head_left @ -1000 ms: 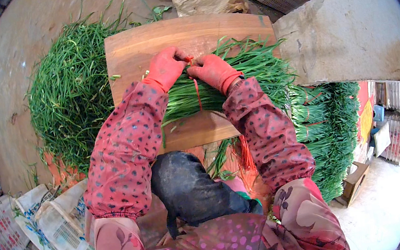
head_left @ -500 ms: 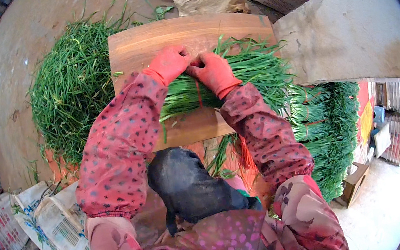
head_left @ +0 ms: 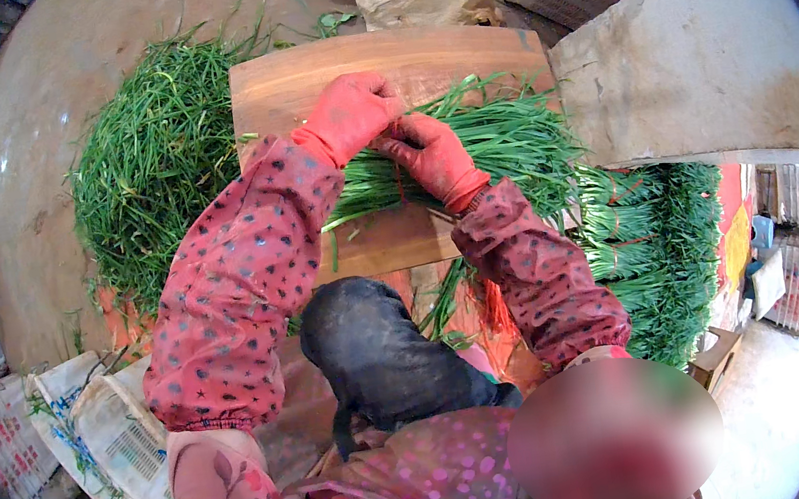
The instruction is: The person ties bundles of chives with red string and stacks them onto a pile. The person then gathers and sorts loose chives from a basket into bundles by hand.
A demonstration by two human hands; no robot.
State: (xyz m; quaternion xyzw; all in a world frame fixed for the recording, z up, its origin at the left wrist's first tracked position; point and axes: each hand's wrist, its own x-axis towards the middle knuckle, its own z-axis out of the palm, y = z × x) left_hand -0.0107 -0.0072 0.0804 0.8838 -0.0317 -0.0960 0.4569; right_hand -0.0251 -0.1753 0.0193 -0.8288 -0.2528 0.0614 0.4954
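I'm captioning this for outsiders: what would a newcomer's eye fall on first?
Near the centre, the red-gloved left hand and right hand are close together at a green bundle on a wooden board. A loose green heap spreads left of the board; tied bundles lie at right.

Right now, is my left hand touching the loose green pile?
Apart: the head view shows bare wooden board between the left hand and the loose green pile.
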